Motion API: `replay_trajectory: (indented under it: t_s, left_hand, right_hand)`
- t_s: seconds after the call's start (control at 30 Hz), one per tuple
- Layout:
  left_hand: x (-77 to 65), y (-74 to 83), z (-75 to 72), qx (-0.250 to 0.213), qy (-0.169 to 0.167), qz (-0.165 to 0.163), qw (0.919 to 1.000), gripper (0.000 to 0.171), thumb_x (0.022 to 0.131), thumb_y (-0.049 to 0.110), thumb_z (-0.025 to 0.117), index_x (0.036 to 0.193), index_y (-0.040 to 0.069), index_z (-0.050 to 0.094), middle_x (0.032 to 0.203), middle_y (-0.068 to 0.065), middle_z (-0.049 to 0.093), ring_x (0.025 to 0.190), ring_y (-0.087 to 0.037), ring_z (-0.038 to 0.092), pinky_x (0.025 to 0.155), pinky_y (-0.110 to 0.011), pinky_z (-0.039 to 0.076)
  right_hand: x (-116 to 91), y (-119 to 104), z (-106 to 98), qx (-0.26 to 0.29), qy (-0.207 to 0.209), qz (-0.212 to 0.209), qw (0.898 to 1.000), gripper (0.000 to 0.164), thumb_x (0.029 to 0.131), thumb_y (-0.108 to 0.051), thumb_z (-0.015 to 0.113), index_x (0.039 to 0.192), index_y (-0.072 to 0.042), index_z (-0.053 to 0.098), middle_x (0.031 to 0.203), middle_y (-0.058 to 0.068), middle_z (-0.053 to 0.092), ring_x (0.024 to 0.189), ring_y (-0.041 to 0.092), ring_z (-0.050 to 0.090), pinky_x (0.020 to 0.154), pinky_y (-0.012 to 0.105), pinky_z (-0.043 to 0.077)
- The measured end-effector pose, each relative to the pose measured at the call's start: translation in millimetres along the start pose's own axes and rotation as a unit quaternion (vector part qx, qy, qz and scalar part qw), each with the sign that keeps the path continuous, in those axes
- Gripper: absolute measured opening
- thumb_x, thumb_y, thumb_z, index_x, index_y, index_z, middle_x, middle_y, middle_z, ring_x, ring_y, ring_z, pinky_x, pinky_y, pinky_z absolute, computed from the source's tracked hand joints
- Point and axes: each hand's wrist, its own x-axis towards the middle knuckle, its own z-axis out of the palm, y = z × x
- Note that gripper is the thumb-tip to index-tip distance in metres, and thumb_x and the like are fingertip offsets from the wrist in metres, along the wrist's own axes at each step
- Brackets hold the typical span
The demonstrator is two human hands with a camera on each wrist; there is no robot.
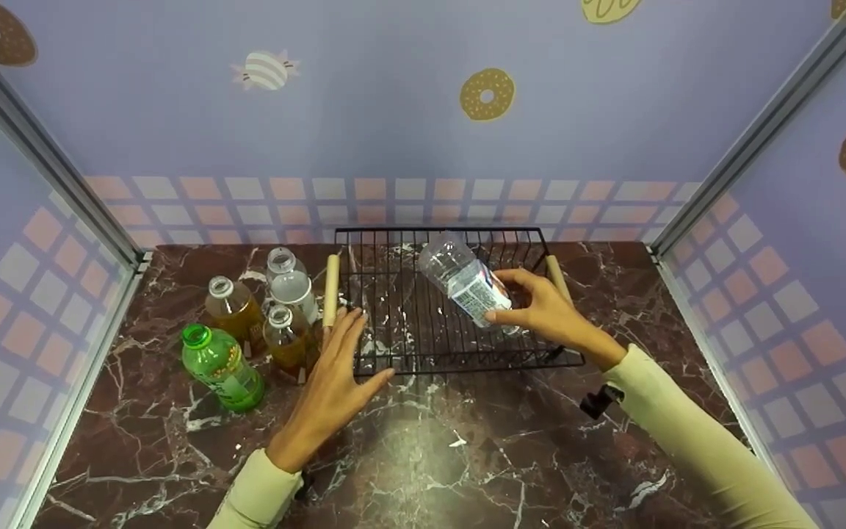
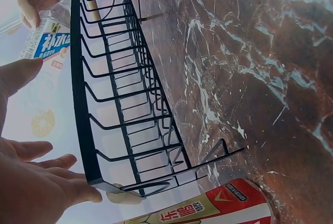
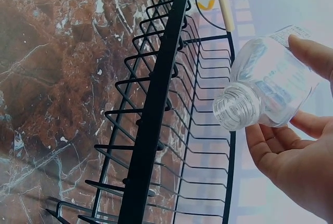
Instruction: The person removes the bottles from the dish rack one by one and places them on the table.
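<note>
My right hand (image 1: 544,312) grips a clear plastic bottle (image 1: 460,275) above the black wire basket (image 1: 467,368). The bottle is tilted, its base toward the back left and its uncapped neck (image 3: 237,107) toward the front right. A white and blue label (image 2: 52,39) wraps it, and it looks empty. At the basket's left end, my left hand (image 1: 331,386) has its fingers extended by the wooden handle (image 1: 332,286), with the thumb spread. It holds nothing; whether the fingertips touch the handle or rim I cannot tell.
Left of the basket stand a green bottle (image 1: 225,367), a clear bottle (image 1: 291,283) and two bottles with amber bodies (image 1: 236,316), all uncapped except perhaps the green one. The marbled table (image 1: 423,455) is bounded by patterned walls (image 1: 393,110) at the back and sides.
</note>
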Motion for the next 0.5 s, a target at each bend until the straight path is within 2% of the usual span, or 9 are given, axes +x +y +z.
replay_trajectory:
  t_s: [0.2,0.27,0.3,0.37,0.43,0.47,0.5]
  left_hand:
    - [2.2,3.3,-4.0,0.011,-0.02,0.013,0.9997,0.09,0.089,0.016,0.093,0.159,-0.013,0.044,0.167,-0.031,0.042,0.161,-0.052,0.028,0.133,-0.069,0.02]
    - [3.4,4.3,-5.7,0.014,-0.027,0.012,0.9995,0.09,0.09,0.018,0.092,0.159,-0.013,0.044,0.167,-0.031,0.043,0.16,-0.052,0.031,0.132,-0.067,0.024]
    - [4.2,4.1,-6.1,0.013,-0.03,0.012,0.9994,0.089,0.09,0.018,0.092,0.159,-0.012,0.045,0.166,-0.031,0.043,0.159,-0.052,0.033,0.132,-0.066,0.026]
    - [6.1,4.7,-7.3,0.013,-0.035,0.009,0.9993,0.087,0.09,0.019,0.092,0.158,-0.011,0.047,0.165,-0.031,0.045,0.157,-0.052,0.037,0.13,-0.064,0.031]
    - [8.4,4.9,-8.1,0.012,-0.037,0.007,0.9992,0.085,0.09,0.019,0.092,0.157,-0.01,0.049,0.164,-0.03,0.048,0.154,-0.05,0.042,0.129,-0.062,0.035]
    - [9.8,5.3,-8.7,0.011,-0.038,0.006,0.9992,0.084,0.09,0.019,0.093,0.157,-0.009,0.05,0.163,-0.03,0.049,0.153,-0.05,0.044,0.128,-0.061,0.037]
    - [11.3,5.6,-9.3,0.009,-0.038,0.006,0.9992,0.083,0.09,0.019,0.093,0.156,-0.008,0.051,0.162,-0.029,0.05,0.151,-0.049,0.046,0.128,-0.06,0.038]
  right_hand:
    - [-1,-2,2,0.02,-0.007,-0.006,1.0,0.073,0.088,-0.029,0.095,0.149,-0.001,0.065,0.128,0.008,0.077,0.123,0.032,0.074,0.13,0.056,-0.026]
    - [-2,-3,2,0.032,-0.01,-0.006,0.999,0.072,0.089,-0.026,0.094,0.149,0.0,0.064,0.129,0.009,0.076,0.121,0.031,0.074,0.132,0.055,-0.022]
    - [-2,-3,2,0.041,-0.011,-0.005,0.999,0.071,0.089,-0.024,0.094,0.149,0.0,0.064,0.129,0.01,0.075,0.12,0.031,0.074,0.136,0.054,-0.013]
    - [-2,-4,3,0.06,-0.016,0.0,0.998,0.071,0.089,-0.02,0.094,0.15,0.001,0.064,0.13,0.012,0.073,0.118,0.03,0.074,0.137,0.05,0.017]
    - [-2,-5,4,0.09,-0.023,0.006,0.996,0.07,0.089,-0.014,0.093,0.15,0.003,0.062,0.132,0.016,0.071,0.114,0.03,0.073,0.12,0.042,0.049]
    - [-1,-5,4,0.106,-0.026,0.009,0.994,0.07,0.089,-0.011,0.093,0.15,0.005,0.061,0.132,0.019,0.069,0.112,0.031,0.073,0.106,0.038,0.059]
    - [-1,-5,5,0.114,-0.029,0.011,0.993,0.071,0.089,-0.01,0.093,0.15,0.005,0.061,0.132,0.019,0.068,0.11,0.03,0.072,0.095,0.034,0.063]
